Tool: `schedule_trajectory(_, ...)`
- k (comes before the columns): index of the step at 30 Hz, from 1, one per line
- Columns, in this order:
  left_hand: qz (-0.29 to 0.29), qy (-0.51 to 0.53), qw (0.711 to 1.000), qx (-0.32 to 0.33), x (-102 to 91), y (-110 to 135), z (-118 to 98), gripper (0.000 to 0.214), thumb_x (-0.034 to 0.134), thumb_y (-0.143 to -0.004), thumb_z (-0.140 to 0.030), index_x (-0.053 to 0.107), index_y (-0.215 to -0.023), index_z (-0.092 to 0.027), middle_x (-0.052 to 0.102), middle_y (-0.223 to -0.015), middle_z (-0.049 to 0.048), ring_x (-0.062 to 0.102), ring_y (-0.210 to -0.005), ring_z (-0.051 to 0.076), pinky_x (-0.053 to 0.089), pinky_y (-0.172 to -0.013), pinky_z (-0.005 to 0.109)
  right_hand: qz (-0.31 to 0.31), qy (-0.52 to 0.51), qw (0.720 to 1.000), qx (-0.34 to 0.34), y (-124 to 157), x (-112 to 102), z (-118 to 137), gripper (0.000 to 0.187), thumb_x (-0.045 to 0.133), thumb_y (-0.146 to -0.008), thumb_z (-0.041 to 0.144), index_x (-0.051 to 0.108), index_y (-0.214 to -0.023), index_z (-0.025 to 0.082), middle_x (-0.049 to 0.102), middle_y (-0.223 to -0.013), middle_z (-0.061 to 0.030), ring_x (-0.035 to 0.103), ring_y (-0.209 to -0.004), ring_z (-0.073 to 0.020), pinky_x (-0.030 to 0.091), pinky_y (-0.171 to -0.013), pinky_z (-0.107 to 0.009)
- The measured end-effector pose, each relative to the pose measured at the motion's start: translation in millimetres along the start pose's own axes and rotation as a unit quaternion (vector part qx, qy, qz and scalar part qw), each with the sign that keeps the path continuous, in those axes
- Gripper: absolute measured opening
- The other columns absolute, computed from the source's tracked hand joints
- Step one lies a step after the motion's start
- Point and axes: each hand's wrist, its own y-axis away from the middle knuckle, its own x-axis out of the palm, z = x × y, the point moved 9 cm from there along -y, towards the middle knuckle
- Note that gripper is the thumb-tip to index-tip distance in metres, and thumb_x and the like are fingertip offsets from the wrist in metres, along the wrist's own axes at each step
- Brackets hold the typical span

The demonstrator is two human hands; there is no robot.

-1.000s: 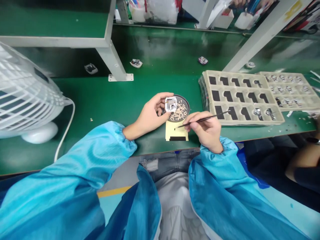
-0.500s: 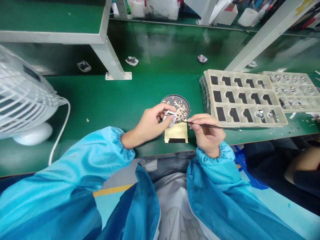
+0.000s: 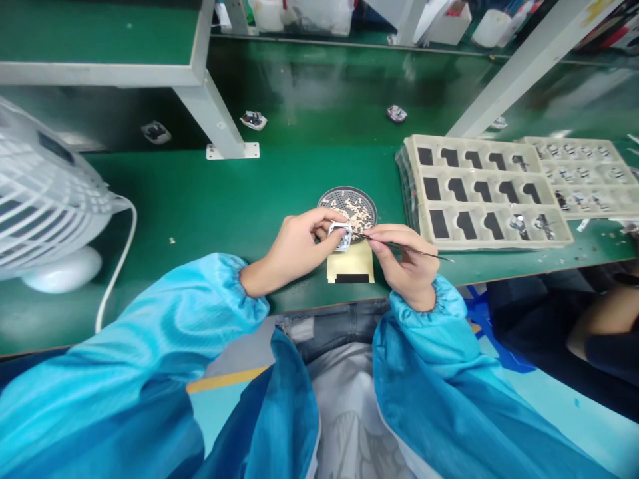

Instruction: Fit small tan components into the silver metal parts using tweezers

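Observation:
Between thumb and fingers, my left hand (image 3: 302, 247) pinches a small white plastic part (image 3: 341, 237) with a frame-like rim. My right hand (image 3: 407, 263) grips a thin dark stick-like tool (image 3: 419, 251), its kind too fine to make out. The tool's tip reaches the right edge of the white part. Just behind both hands lies a round dark dish (image 3: 368, 199) with a perforated bottom, strewn with many tiny pale pieces (image 3: 355, 211). Under the hands, a yellow sheet (image 3: 349, 263) with a black strip along its near edge rests on the green table.
A cream compartment tray (image 3: 494, 193) with black inserts stands at right, another tray (image 3: 589, 174) behind it. The white fan (image 3: 50, 193) and its cable occupy the left. Metal posts (image 3: 219, 120) hold up a shelf. Small parts (image 3: 253, 120) appear near the back. Someone's arm (image 3: 606, 326) is at far right.
My right hand has moved slightly left, bringing the tool's tip onto the white part. The white part has turned a little in my left hand. The camera view has shifted slightly.

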Motion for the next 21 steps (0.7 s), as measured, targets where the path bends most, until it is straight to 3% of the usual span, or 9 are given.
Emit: schedule_trajectory(21, -0.004, 0.0, 1.0, 0.006, -1.8, -0.7, -5.9, 0.025, 0.07, -0.091, -0.026, 0.079, -0.112, -0.016, 0.079, -0.089, 0.0045, 0.067, -0.07, 0.012, 0.051, -0.064, 0.022, 0.013, 0.016, 1.0, 0.022, 2.1, 2.3, -4.0, 0.018, 0.075, -0.091, 0.016, 0.076, -0.106, 0.025, 0.08, -0.098, -0.0072, 0.076, -0.094, -0.0254, 0.064, -0.085, -0.045)
